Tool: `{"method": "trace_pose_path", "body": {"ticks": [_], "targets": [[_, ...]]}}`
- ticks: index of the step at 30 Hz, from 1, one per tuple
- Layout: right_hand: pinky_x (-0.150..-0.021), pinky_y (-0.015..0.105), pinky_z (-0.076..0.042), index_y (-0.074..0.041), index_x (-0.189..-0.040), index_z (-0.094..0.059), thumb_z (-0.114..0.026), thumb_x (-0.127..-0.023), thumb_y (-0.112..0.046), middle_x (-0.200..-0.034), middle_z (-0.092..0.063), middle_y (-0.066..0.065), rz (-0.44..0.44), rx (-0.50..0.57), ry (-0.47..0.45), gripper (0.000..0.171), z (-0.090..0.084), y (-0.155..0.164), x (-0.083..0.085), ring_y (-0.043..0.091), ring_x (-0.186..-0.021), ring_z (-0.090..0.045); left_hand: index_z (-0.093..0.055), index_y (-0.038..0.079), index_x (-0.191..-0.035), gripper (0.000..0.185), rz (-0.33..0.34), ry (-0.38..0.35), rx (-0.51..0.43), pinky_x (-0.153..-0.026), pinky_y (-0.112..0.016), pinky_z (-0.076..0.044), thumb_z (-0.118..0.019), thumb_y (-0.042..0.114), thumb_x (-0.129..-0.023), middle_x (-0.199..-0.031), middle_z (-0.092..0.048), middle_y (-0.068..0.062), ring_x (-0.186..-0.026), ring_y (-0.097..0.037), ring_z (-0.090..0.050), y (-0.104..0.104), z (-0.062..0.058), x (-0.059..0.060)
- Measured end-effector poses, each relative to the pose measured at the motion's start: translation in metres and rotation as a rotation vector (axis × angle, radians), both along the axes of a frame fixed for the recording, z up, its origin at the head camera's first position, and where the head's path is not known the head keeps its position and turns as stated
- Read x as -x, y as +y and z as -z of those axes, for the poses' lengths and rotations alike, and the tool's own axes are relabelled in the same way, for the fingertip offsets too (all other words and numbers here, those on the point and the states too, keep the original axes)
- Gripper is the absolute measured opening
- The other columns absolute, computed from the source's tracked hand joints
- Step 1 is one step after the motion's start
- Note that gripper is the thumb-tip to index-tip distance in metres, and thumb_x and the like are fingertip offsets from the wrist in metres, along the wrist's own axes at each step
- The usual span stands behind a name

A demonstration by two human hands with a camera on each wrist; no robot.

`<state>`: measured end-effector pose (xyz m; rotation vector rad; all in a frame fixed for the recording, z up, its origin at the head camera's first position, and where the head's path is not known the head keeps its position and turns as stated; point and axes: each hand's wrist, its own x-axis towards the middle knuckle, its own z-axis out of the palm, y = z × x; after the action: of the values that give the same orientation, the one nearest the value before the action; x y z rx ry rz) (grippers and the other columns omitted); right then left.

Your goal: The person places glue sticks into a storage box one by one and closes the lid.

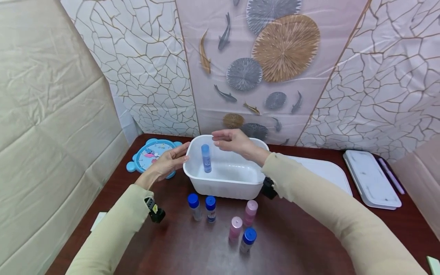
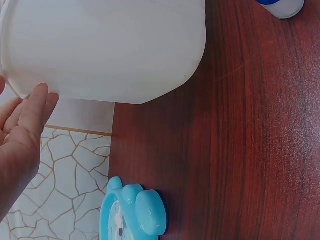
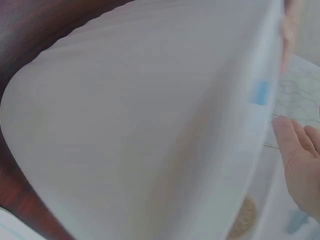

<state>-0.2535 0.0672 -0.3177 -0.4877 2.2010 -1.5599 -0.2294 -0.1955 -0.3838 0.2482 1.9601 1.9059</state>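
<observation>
A white plastic tub (image 1: 223,187) stands on the dark red table. Inside it, by the left wall, a blue bottle (image 1: 206,158) stands upright. My right hand (image 1: 223,139) hovers over the tub just right of the bottle's top, with relaxed fingers that hold nothing. My left hand (image 1: 177,156) lies with straight fingers against the tub's left rim. In the left wrist view the left hand (image 2: 22,130) touches the tub (image 2: 110,45) at its edge. The right wrist view is filled by the tub's wall (image 3: 140,135), with the right hand's fingers (image 3: 300,160) at the far right.
Several small bottles stand in front of the tub: blue-capped ones (image 1: 194,206) (image 1: 211,208) (image 1: 248,240) and pink ones (image 1: 251,212) (image 1: 235,228). A blue toy clock (image 1: 151,154) lies to the left. A white lid (image 1: 323,170) and a white tray (image 1: 371,177) lie to the right.
</observation>
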Motion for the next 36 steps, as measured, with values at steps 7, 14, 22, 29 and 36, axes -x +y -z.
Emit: {"method": "trace_pose_path", "body": {"ticks": [7,14,22,29,36], "targets": [[-0.097,0.036,-0.047,0.002,-0.135,-0.047,-0.056,-0.094,-0.008,-0.134,-0.052,0.021,-0.039,0.144,-0.016,0.043,-0.018,0.030,-0.028,0.027,-0.121,-0.055,-0.024,0.015,-0.150,0.061,-0.019,-0.017,0.024,-0.107,-0.043,-0.035,-0.052,0.012,-0.097,-0.155,-0.027,-0.007,-0.139,-0.026,-0.030,0.000,-0.001,0.001],[-0.090,0.030,-0.052,0.004,-0.128,-0.053,-0.061,-0.091,-0.011,-0.121,-0.062,0.019,-0.045,0.163,-0.008,0.040,-0.008,0.065,-0.068,0.016,-0.107,-0.063,-0.026,0.017,-0.150,0.061,-0.036,-0.027,0.037,-0.107,-0.044,-0.036,-0.055,0.014,-0.096,-0.154,-0.029,-0.005,-0.139,-0.025,-0.032,0.001,0.000,0.004],[-0.087,0.025,-0.053,0.007,-0.121,-0.057,-0.065,-0.089,-0.011,-0.111,-0.068,0.016,-0.106,0.137,0.003,0.037,0.026,0.100,-0.107,0.012,-0.101,-0.066,-0.023,0.015,-0.151,0.063,-0.017,-0.027,0.016,-0.108,-0.048,-0.033,-0.054,0.012,-0.096,-0.155,-0.025,-0.008,-0.140,-0.028,-0.030,0.001,-0.002,0.001],[-0.088,0.024,-0.052,0.012,-0.119,-0.056,-0.062,-0.089,-0.005,-0.114,-0.064,0.023,-0.279,0.189,0.049,0.035,0.054,0.110,-0.115,0.009,-0.104,-0.063,-0.025,0.015,-0.150,0.062,-0.027,-0.031,0.012,-0.108,-0.046,-0.034,-0.054,0.012,-0.096,-0.155,-0.026,-0.007,-0.139,-0.027,-0.030,0.002,-0.004,0.001],[-0.091,0.021,-0.049,0.015,-0.122,-0.053,-0.064,-0.087,-0.003,-0.112,-0.065,-0.011,-0.339,0.215,0.048,0.040,0.073,0.112,-0.114,0.005,-0.105,-0.061,-0.024,0.015,-0.150,0.061,-0.019,-0.035,0.006,-0.108,-0.046,-0.033,-0.052,0.009,-0.097,-0.155,-0.026,-0.007,-0.139,-0.026,-0.031,0.002,-0.002,0.002]]}}
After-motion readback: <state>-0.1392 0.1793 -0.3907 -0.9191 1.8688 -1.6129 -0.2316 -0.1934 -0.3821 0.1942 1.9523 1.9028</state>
